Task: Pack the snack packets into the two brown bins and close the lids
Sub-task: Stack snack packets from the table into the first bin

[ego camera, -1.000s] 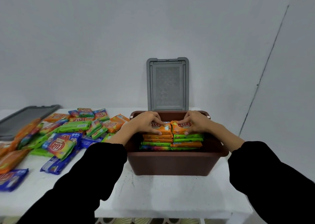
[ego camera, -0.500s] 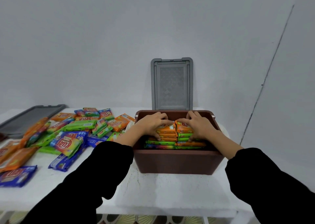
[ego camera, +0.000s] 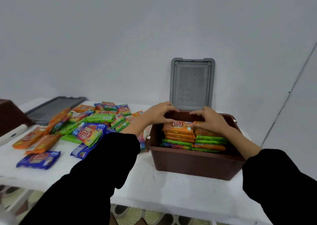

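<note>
Two packet stacks (ego camera: 181,135) in brown bin (ego camera: 192,163), left hand (ego camera: 158,114), right hand (ego camera: 210,120) atop, grip unclear

— What is the brown bin (ego camera: 193,163) made of?
— Moulded plastic. The walls are smooth, with a dull sheen rather than a shine.
— And the upright lid (ego camera: 192,86)?
— Grey plastic, matt. Its middle panel is embossed with a fine pattern and the frame is plain. The flat lid (ego camera: 51,107) on the left looks like the same grey plastic.
— The stacked packets (ego camera: 178,130)?
— Thin printed film, glossy, crimped at the sealed ends. The loose packets (ego camera: 89,132) are the same and catch the light.
— The surface (ego camera: 171,190)?
— White, matt, faintly speckled and scuffed.
— And the sleeves (ego camera: 96,173)?
— Black cloth, soft and matt. The wall (ego camera: 120,36) is pale, smooth and matt.
</note>
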